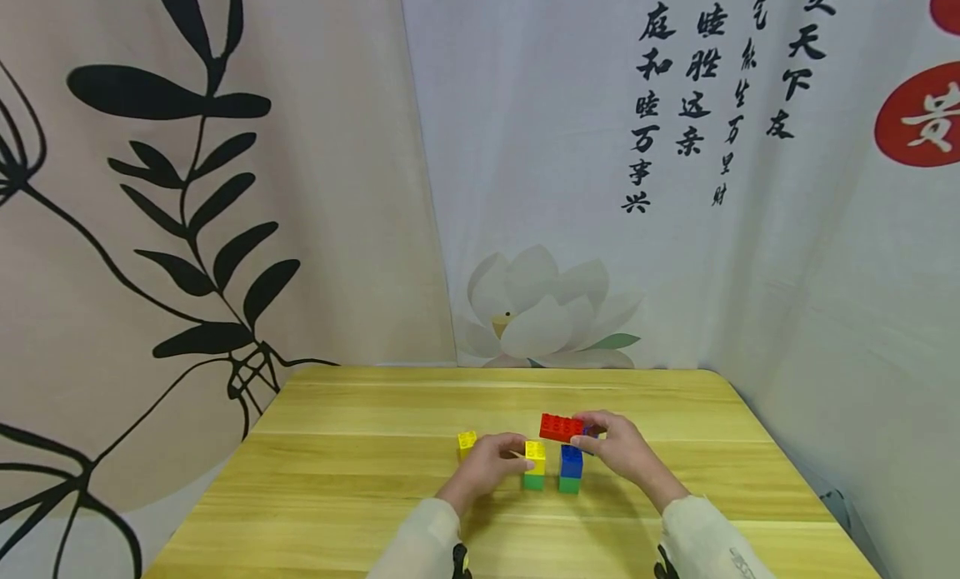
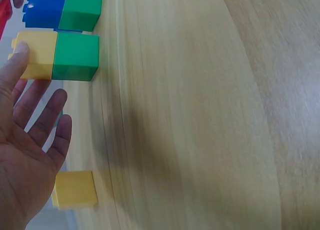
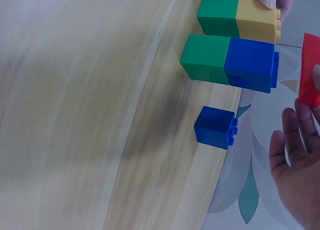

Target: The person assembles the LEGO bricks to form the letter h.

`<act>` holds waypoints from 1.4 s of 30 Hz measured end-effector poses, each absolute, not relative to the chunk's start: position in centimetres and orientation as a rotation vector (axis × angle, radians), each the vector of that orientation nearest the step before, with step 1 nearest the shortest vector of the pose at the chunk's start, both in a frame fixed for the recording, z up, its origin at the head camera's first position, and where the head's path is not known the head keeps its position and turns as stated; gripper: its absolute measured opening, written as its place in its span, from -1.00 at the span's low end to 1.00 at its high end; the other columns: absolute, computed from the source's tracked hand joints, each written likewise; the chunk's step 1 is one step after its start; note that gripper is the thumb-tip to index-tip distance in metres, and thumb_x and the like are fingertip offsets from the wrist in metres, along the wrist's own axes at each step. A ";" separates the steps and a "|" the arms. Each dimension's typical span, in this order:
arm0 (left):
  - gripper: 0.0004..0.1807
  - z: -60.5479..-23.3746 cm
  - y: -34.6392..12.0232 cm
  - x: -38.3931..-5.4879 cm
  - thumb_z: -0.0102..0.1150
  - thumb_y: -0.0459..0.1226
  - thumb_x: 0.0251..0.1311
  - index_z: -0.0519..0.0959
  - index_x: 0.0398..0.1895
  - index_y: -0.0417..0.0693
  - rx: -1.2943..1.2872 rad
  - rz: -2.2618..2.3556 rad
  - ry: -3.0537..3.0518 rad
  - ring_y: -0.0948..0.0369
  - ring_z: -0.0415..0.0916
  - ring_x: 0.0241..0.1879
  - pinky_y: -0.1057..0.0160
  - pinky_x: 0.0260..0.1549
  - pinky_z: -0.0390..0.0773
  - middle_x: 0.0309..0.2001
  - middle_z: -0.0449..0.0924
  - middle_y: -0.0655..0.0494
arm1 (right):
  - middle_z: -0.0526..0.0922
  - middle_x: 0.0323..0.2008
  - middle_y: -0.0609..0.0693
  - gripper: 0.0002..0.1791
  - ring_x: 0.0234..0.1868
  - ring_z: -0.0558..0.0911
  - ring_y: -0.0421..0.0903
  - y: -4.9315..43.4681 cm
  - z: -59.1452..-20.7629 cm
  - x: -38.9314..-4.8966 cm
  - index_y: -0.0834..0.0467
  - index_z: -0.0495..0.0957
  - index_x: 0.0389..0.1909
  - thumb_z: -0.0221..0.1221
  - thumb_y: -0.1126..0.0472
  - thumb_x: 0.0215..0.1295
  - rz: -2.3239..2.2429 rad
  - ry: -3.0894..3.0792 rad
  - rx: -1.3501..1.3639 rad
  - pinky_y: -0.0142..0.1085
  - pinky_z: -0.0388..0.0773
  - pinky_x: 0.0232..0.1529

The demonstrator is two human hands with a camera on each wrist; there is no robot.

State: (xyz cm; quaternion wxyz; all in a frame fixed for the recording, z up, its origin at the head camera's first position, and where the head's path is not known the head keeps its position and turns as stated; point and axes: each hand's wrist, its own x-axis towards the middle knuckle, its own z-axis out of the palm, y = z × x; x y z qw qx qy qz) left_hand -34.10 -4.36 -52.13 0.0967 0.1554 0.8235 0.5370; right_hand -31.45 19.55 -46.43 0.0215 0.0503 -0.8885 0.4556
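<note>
My left hand [image 1: 486, 469] pinches a yellow toy building block [image 1: 536, 459], which sits on a green block [image 1: 533, 482]. In the left wrist view the thumb lies on the yellow block's near side, with the other fingers behind and below. To the right stands a second stack, a blue block [image 1: 572, 462] on a green block [image 1: 569, 485]. Above that stack my right hand [image 1: 621, 452] holds a longer red block [image 1: 558, 427] by its right end, between thumb and fingers. The red block is apart from the blue one in the right wrist view.
Another yellow block [image 2: 75, 190] stands left of the stacks, partly behind my left hand in the head view. A loose blue block [image 3: 215, 128] stands right of the stacks. The wooden table [image 1: 360, 479] ends at a printed curtain [image 1: 352, 187].
</note>
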 end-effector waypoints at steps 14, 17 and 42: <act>-0.60 -52.0 -3.7 -34.2 0.39 -0.14 0.18 0.64 0.09 0.00 0.440 1.573 2.438 0.16 0.56 -0.11 0.08 -0.04 0.60 -0.08 0.64 0.19 | 0.64 -0.18 -0.07 -0.66 -0.18 0.56 -0.09 19.3 -47.3 -31.8 0.20 0.64 0.05 0.33 0.26 0.26 1.450 -2.776 0.216 -0.13 0.58 -0.10; -0.59 -51.9 -3.8 -34.2 0.39 -0.14 0.18 0.64 0.10 0.01 0.432 1.570 2.431 0.16 0.55 -0.10 0.08 -0.03 0.59 -0.07 0.64 0.19 | 0.64 -0.18 -0.07 -0.67 -0.18 0.56 -0.09 19.2 -47.3 -31.8 0.21 0.64 0.05 0.33 0.28 0.26 1.465 -2.781 0.222 -0.13 0.58 -0.10; -0.68 -52.0 -3.3 -34.4 0.37 -0.18 0.22 0.67 0.04 0.04 0.493 1.572 2.412 0.21 0.56 -0.14 0.13 -0.05 0.59 -0.05 0.66 0.23 | 0.65 -0.03 0.02 -0.60 -0.13 0.60 -0.06 19.2 -48.1 -31.8 0.24 0.60 0.11 0.34 0.26 0.25 1.514 -2.807 0.283 -0.09 0.61 -0.05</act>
